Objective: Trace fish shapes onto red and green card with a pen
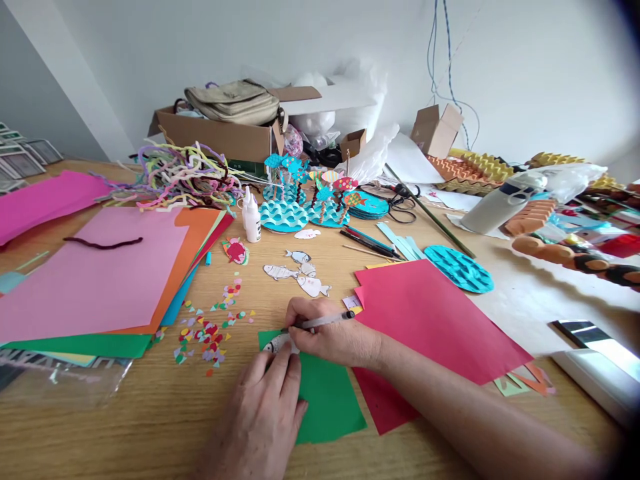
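Observation:
On the wooden table lies a sheet of green paper (327, 400). A white paper fish cutout (280, 345) rests on its upper left part, partly covered by my fingers. My left hand (267, 400) lies flat with fingers stretched out, pressing on the cutout and the paper. A pen (325, 321) with a dark end is gripped in my right hand (335, 333), its tip hidden behind my fingers near the fish's edge. Just beyond my hands are several more white fish cutouts (313, 287). Small coloured paper bits (205, 337) are scattered to the left.
Red paper (425, 327) lies to the right, beside a textured blue disc (459, 268). Stacked coloured sheets (115, 267) cover the left side. A white glue bottle (251, 217) stands near blue fish models (285, 213). Pipe cleaners (175, 173) and a cardboard box (225, 140) are at the back.

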A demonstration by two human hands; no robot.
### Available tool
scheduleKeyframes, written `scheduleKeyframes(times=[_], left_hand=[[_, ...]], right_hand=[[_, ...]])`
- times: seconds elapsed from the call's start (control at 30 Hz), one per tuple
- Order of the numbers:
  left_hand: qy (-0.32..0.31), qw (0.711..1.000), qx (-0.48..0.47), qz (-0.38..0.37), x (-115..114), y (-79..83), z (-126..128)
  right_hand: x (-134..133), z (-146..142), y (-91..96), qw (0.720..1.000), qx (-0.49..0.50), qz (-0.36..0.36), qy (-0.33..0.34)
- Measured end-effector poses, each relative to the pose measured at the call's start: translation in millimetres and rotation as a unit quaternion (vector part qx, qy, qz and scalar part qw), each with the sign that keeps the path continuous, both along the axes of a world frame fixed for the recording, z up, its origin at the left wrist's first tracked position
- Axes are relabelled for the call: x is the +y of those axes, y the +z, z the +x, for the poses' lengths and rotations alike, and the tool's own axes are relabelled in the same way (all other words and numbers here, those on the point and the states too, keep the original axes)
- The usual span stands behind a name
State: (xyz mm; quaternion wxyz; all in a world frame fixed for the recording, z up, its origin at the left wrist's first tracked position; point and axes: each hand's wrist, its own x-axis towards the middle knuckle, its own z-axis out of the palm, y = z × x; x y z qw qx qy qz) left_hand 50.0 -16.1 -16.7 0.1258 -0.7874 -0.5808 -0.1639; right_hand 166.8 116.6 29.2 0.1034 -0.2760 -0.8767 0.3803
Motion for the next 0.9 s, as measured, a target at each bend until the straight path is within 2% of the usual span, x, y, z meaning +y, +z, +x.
scheduleKeyframes(times=[0.6,0.9], left_hand=[[0.01,1.0,-0.016,0.003,-0.8,-2.0,-1.3],[0.013,0.999,-0.023,0.022,-1.2,-8.5,-1.3]], right_hand=[[-1.4,0.2,-1.3,1.0,0.011,0.006,0.01],[-1.3,1.0,1.7,1.0,0.003,0.017,0.007]])
